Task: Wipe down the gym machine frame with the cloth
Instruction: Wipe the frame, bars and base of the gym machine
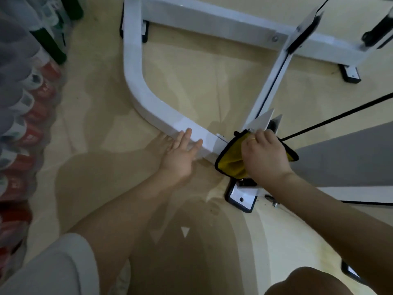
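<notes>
**Wiping the base joint of the frame**

Head view, looking down at the floor. The white frame curves from 12 o'clock down to the centre, where it meets a diagonal bar running up toward 1 o'clock. The cloth, yellow with a dark hem, lies draped over this joint, just right of centre. The right hand presses on top of it, fingers bent over the fabric and gripping it; a ring shows on one finger. The left hand, at about 9 o'clock from the cloth, rests flat on the curved tube with fingers straight, holding nothing; it appears to serve as a brace. A black-edged foot plate sits on the floor at 6 o'clock from the cloth. Black cables run off toward 3 o'clock. Packed bottles line the left edge.

Step in hand, as judged: the wipe is at the joint, with most of the tube apparently yet to be covered. The next move probably calls for sliding the cloth along the curved tube toward 10 o'clock, with firm pressure, and for shifting the left hand clear of its path.
</notes>
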